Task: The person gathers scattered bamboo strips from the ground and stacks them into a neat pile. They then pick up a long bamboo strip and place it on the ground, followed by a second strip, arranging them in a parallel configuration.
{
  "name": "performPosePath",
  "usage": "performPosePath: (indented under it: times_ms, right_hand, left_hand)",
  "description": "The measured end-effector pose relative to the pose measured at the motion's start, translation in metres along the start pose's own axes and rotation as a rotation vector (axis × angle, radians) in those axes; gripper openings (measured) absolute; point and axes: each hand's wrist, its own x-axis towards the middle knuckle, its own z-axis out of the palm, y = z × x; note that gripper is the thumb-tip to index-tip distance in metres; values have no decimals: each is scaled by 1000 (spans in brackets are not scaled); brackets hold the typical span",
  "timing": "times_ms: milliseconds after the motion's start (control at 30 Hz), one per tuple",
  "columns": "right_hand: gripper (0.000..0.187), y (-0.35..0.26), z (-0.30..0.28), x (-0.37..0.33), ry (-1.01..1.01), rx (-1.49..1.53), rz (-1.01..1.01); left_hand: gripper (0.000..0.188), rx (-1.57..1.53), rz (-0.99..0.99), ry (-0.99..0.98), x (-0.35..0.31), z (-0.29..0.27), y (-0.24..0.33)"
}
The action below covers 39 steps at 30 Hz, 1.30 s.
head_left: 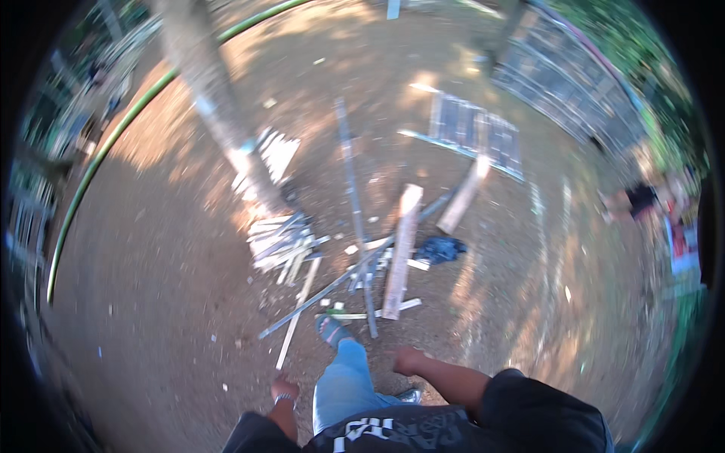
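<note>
The person stands on bare brown dirt (166,302), one leg in light blue trousers (343,381) stepping forward. The left hand (285,389) hangs low beside that leg, and a thin pale slat (298,311) runs from just by its fingers up toward the heap ahead; the blur hides whether the fingers are closed on it or only near it, so I cannot tell. The right hand (408,360) is curled loosely into a fist, with nothing visible in it, held just right of the knee and short of the wood.

Ahead of the foot lies a scatter of timber: one broad pale plank (400,253) pointing away, a second shorter plank (463,198) slanting to its right, two long grey poles (351,208) crossing each other, and a bundle of short whitish slats (283,241) at the foot of a tree trunk (215,106). A crumpled dark blue cloth (442,248) sits between the two planks. Farther off, one flat slatted panel (476,132) lies on the ground, and a green hose (113,147) curves along the left. Another person (642,200) crouches at the far right.
</note>
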Motion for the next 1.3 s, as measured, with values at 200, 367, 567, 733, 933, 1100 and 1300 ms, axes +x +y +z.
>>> performPosePath:
  times_ms: [200,367,567,733,933,1100,1300]
  right_hand:
    - [59,22,52,-117,225,262,-259]
    - [59,170,161,-225,523,380,-33]
    - [26,388,476,-373,566,749,1189]
    - [44,345,573,-429,346,595,1092]
    - [71,223,485,-364,198,720,719]
    - [70,196,352,-326,507,879,458]
    - [70,239,261,-323,873,863,505]
  left_hand:
    - [72,28,-24,138,-65,29,-70]
    - [72,-18,153,147,-133,-5,-22]
    - [63,-254,534,127,-122,-18,87]
    - [57,-75,664,296,-244,-62,182]
    - [41,140,624,493,-253,-81,203]
    - [44,233,667,437,-194,-74,165]
    - [64,-2,418,275,-125,-60,81]
